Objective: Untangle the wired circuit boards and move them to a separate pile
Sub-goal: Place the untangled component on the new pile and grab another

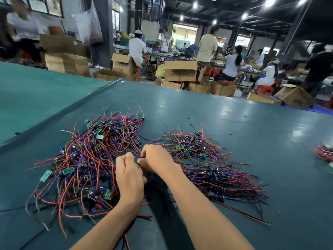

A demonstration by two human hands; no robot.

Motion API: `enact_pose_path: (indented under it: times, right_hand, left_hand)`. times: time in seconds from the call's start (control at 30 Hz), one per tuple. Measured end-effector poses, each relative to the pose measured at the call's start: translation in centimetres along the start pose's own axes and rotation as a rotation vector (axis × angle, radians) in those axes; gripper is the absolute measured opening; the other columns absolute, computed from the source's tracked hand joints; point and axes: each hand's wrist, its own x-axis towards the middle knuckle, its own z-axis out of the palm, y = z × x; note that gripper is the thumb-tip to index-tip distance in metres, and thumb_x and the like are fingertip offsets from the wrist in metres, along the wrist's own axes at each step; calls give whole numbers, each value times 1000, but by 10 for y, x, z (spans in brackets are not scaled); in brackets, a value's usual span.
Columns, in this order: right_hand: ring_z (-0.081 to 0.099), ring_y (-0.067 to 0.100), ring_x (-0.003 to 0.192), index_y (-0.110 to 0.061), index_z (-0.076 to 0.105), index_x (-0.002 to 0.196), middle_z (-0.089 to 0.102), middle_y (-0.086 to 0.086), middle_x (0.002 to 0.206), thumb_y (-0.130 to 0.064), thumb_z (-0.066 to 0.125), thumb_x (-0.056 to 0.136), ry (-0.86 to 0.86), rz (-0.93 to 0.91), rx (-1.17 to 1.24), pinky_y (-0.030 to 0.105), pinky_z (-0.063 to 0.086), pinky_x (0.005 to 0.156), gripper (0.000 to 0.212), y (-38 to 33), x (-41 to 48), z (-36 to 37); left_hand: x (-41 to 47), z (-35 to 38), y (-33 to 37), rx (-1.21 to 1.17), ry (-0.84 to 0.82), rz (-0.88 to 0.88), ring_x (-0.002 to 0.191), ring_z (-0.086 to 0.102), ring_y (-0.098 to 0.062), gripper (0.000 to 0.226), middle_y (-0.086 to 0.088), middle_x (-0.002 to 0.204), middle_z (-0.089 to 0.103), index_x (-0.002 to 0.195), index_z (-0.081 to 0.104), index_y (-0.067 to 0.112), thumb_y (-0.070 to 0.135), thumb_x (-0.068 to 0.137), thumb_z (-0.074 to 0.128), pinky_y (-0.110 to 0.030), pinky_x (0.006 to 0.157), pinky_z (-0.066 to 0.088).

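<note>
From the head camera, the tangled pile (86, 159) of red, blue and black wires with small green circuit boards (68, 170) lies on the left of the teal surface (234, 114). A flatter, straighter pile (212, 170) lies just to its right.

Both hands meet in the gap between the piles. The left hand (128, 175) has its fingers curled around a few wires (133, 150) at the tangle's edge, and the right hand (155, 159) pinches the same strands at its fingertips.

The likely risk is that these strands are still looped through their neighbours. A firm pull could then drag a clump across into the neat pile, or strain a wire where it joins its board.
</note>
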Motion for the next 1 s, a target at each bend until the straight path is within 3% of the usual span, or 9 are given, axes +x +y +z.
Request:
enact_pose_path:
  times: [0.1, 0.23, 0.33, 0.43, 0.53, 0.63, 0.77, 0.9, 1.0]
  right_hand:
    - [66, 35, 100, -12, 69, 101, 69, 17, 107, -28, 68, 80, -11, 35, 7, 36, 55, 83, 27, -1, 1, 0]
    - [65, 34, 98, -15, 67, 99, 67, 12, 107, -33, 61, 81, 48, -16, -38, 35, 44, 75, 26, -9, 7, -15]
    - [59, 34, 77, -12, 56, 71, 58, 12, 77, -30, 59, 84, 23, 37, 112, 30, 42, 66, 22, -14, 15, -40]
    - [57, 27, 56, -7, 55, 78, 57, 10, 66, -20, 56, 92, -108, 138, 452, 28, 48, 56, 18, -19, 22, -70]
    - [57, 20, 52, -7, 57, 78, 60, 5, 58, -13, 58, 98, -169, 122, 891, 26, 52, 47, 21, -19, 7, -99]
    - [67, 20, 60, -7, 59, 88, 69, 7, 70, -15, 65, 96, -102, -13, 1238, 29, 58, 53, 13, -9, -22, -108]
    - [72, 25, 72, -4, 55, 104, 72, 13, 88, -21, 71, 91, -45, -36, 1570, 28, 55, 50, 26, 11, -58, -90]
    - [73, 23, 77, -11, 57, 101, 73, 10, 89, -27, 73, 82, 26, -43, 1814, 23, 51, 47, 30, 26, -73, -67]
    - [74, 18, 79, -13, 64, 110, 72, 7, 87, -23, 69, 82, 99, -28, 1965, 18, 46, 44, 31, 33, -79, -53]
  left_hand:
    - [-1, 2, -1, -17, -1, -17, 36, 27, -5, 23, 14, 44, 34, 86, 49, 20, 30, 106, 43, -17, 35, 24]
    - [-1, 0, -1, -57, -9, 2, 37, 30, -8, 25, 12, 47, 35, 84, 52, 21, 30, 106, 43, -19, 38, 27]
    - [-1, -2, 0, -81, -24, 0, 36, 30, -10, 27, 10, 45, 35, 83, 52, 21, 30, 106, 42, -21, 37, 27]
    - [-4, 0, 2, -114, -45, -18, 36, 27, -10, 28, 11, 45, 32, 85, 52, 16, 29, 108, 40, -21, 37, 25]
    - [-7, -2, 6, -147, -90, -45, 36, 23, -10, 30, 9, 48, 28, 86, 53, 12, 28, 108, 40, -20, 38, 23]
    - [-9, -1, 8, -123, -166, -49, 39, 20, -11, 30, 7, 51, 25, 88, 59, 8, 25, 108, 42, -19, 39, 21]
    - [-11, 6, 9, -12, -328, -43, 38, 20, -8, 20, 5, 55, 31, 94, 64, 14, 20, 104, 48, -15, 39, 19]
    - [-22, 7, 12, 65, -582, 127, 47, 30, -7, 22, 3, 67, 45, 103, 70, 20, 35, 99, 55, -15, 39, 23]
    - [-29, 4, 11, 131, -757, 202, 52, 40, -2, 21, 10, 69, 53, 101, 70, 22, 37, 87, 66, -10, 46, 31]
